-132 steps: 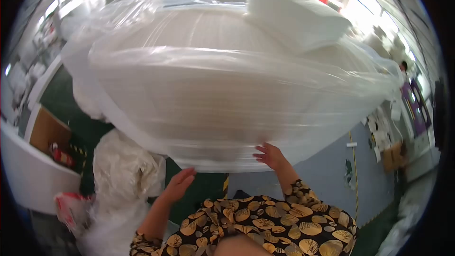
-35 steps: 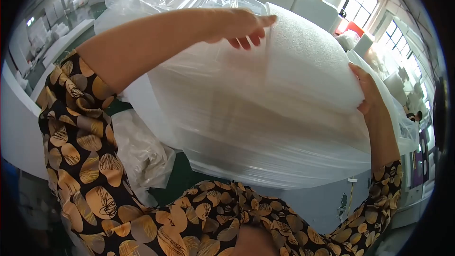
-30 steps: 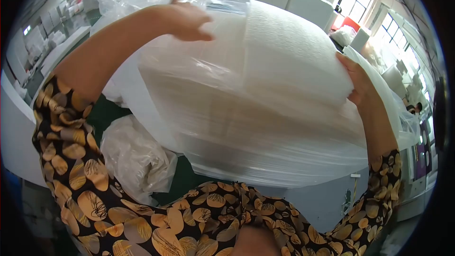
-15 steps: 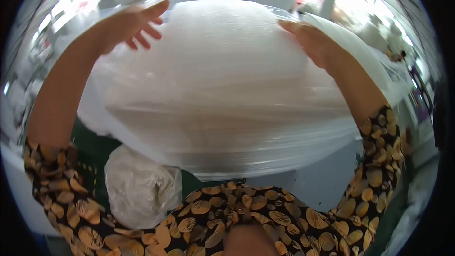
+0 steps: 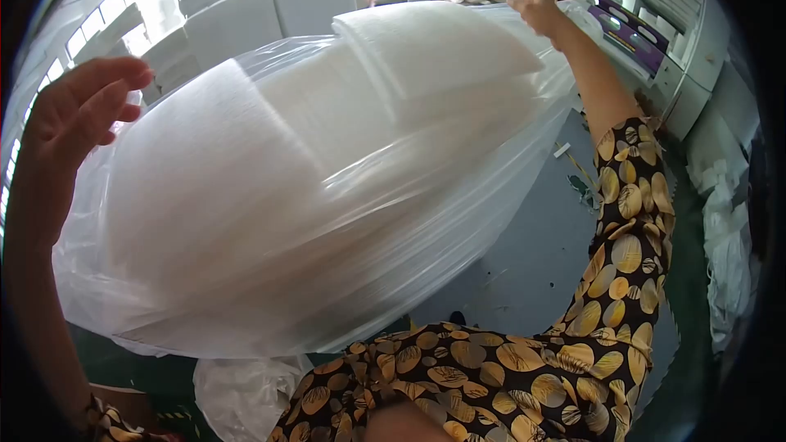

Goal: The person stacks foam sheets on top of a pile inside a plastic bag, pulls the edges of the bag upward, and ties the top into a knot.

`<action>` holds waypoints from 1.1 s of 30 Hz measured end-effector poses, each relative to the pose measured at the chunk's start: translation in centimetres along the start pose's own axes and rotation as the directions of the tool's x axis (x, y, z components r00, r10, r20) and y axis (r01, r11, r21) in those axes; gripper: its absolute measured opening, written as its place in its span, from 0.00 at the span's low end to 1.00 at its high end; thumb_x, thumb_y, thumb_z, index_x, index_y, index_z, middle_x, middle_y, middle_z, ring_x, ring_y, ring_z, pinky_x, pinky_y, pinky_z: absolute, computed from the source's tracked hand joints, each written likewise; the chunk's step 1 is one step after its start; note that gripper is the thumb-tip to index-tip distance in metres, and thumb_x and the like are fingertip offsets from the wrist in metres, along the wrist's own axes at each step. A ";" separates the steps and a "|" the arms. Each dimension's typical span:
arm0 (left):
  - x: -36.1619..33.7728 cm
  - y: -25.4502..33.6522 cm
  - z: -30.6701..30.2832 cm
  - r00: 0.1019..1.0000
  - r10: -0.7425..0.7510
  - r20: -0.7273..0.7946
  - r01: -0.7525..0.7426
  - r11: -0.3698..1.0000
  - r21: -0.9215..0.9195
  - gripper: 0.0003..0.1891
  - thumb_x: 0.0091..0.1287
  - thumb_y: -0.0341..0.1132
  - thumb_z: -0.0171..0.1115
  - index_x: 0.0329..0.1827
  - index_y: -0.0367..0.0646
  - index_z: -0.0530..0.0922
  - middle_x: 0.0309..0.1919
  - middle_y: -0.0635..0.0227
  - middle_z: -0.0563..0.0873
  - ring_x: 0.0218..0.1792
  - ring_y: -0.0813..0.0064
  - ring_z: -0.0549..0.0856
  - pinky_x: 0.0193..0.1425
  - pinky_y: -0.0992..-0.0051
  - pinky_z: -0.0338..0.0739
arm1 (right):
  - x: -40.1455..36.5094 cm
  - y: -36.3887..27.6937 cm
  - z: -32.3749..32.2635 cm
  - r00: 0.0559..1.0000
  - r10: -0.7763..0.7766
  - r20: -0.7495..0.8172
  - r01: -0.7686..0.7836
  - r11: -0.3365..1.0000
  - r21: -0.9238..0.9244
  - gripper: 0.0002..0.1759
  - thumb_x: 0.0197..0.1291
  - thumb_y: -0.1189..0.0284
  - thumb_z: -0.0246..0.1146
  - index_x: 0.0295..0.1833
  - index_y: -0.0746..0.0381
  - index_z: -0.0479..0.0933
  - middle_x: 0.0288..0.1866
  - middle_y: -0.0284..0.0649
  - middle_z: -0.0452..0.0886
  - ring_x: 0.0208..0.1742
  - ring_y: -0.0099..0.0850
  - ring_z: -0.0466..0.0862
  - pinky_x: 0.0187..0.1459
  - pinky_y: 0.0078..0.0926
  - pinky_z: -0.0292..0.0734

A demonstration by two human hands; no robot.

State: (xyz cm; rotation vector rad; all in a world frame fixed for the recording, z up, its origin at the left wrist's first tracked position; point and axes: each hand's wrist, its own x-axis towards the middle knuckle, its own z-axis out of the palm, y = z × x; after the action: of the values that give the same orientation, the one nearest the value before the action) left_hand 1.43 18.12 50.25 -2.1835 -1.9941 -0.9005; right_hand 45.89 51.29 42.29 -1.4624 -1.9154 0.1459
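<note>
Left hand (image 5: 72, 127): raised at the outer edge of the left sheet, fingers loosely curled, a modest gap to the thumb, nothing seen in it; contact cannot be told
Right hand (image 5: 538, 15): at the far end of the right sheet, fingers bunched narrow; whether they pinch anything cannot be told
Left sheet (image 5: 213, 155): just right of the left hand, draped over the bundle top; looks light, soft and floppy, likely to sag if lifted by one corner
Right sheet (image 5: 446, 45): left of the right hand, layered at its edge; probably light and springy, its layers liable to slip apart
Wrapped bundle (image 5: 426, 213): between and below both hands, beneath the sheets; bulky, perhaps light for its size, awkward to grip
Clear film (image 5: 352, 170): around the bundle, glossy and creased; likely slippery and easily torn by fingertips, kinder to flat palms
Hold on the sheets: opposite edges, layers pinched together, would seem safest
</note>
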 end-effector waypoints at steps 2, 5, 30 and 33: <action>-0.7 3.7 1.2 0.998 0.027 0.048 -0.026 0.999 -0.031 0.30 0.64 0.54 0.56 0.60 0.39 0.75 0.51 0.62 0.82 0.44 0.72 0.81 0.47 0.72 0.74 | -1.3 0.1 0.5 0.965 0.220 0.143 -0.249 0.940 0.233 0.34 0.62 0.43 0.54 0.57 0.62 0.74 0.43 0.43 0.80 0.41 0.30 0.79 0.44 0.30 0.73; 0.2 4.5 2.9 0.959 -0.127 0.253 0.122 0.992 0.034 0.35 0.64 0.59 0.53 0.64 0.38 0.70 0.53 0.59 0.80 0.44 0.69 0.81 0.44 0.72 0.74 | -4.3 -3.2 2.5 0.930 0.095 0.356 -0.256 0.862 0.438 0.38 0.65 0.39 0.45 0.63 0.61 0.71 0.44 0.44 0.79 0.40 0.30 0.79 0.44 0.30 0.74; 0.8 -5.6 5.3 0.787 -0.421 0.450 0.606 0.661 -0.442 0.31 0.64 0.56 0.59 0.54 0.35 0.75 0.43 0.61 0.83 0.37 0.72 0.83 0.49 0.72 0.76 | -0.5 -12.5 8.3 0.858 -0.460 0.228 0.462 0.497 -0.735 0.26 0.54 0.64 0.68 0.60 0.56 0.75 0.54 0.44 0.79 0.60 0.40 0.76 0.55 0.37 0.74; 0.1 -5.0 6.5 0.829 -0.370 0.420 0.556 0.627 -0.546 0.29 0.64 0.56 0.58 0.53 0.36 0.76 0.40 0.63 0.84 0.37 0.74 0.83 0.47 0.74 0.77 | 0.7 -13.4 8.1 0.889 -0.216 0.404 0.440 0.649 -0.620 0.17 0.58 0.66 0.63 0.52 0.61 0.79 0.52 0.43 0.81 0.55 0.40 0.79 0.53 0.41 0.76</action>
State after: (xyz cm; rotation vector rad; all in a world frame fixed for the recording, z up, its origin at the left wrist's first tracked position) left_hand -0.74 21.70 43.15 -2.1720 -2.8147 -1.6749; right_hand 30.30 49.74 43.17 -1.5553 -2.6357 -0.6564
